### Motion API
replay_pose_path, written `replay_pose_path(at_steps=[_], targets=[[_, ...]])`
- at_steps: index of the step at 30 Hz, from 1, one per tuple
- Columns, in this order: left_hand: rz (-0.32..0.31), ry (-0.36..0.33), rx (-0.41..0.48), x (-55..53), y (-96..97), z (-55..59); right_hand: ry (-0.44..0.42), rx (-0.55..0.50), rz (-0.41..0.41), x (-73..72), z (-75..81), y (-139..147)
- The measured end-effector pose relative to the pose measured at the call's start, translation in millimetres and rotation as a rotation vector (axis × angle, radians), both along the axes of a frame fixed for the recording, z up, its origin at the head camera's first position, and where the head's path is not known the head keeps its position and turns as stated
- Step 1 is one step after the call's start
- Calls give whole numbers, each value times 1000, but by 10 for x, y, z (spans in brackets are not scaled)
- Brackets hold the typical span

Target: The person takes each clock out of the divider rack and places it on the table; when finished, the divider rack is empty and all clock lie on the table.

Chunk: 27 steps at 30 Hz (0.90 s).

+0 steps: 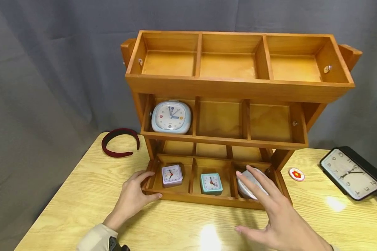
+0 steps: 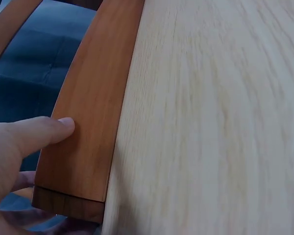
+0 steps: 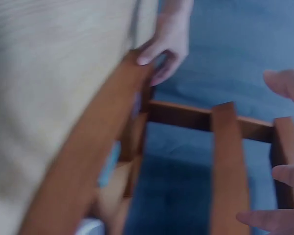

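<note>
A three-tier wooden shelf stands on the table. My left hand grips the left corner of its bottom tier, thumb against the front board and fingers round the side. My right hand, fingers spread and holding nothing, hovers before the bottom right compartment. Partly hidden behind its fingers is a rounded white object. A lilac alarm clock sits in the bottom left compartment and a teal alarm clock in the bottom middle one. In the middle tier's left compartment, a light blue clock faces forward.
A dark red headband lies on the table left of the shelf. To the right are a round badge with a red flower and a black rectangular clock, tilted. A grey curtain hangs behind.
</note>
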<state>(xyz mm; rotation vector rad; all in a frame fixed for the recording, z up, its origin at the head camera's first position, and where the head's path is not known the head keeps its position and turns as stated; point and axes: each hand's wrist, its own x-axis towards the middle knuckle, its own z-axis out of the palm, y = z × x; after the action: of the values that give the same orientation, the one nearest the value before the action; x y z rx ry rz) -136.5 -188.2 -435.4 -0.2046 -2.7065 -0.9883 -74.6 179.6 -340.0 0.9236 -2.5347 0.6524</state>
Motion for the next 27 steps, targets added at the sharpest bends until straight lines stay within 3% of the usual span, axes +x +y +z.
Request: replay_pose_path(at_steps=[6,8,15,20,27], targets=[[32,6,23,30,-18,-8,125,-66,95,-107,399,-346],[46,10,31,41,-20,-19,126,-67,131,-186,546,-506],[49,32,41,22,-28,-40,131,27,203,-718,995,-1093],[49,34,39,41,-15,-71,79,127,154,-1100,1140,-1440],[23,39,48,19,-23,-51,-138,308,-24,-1446,1286,-1948]])
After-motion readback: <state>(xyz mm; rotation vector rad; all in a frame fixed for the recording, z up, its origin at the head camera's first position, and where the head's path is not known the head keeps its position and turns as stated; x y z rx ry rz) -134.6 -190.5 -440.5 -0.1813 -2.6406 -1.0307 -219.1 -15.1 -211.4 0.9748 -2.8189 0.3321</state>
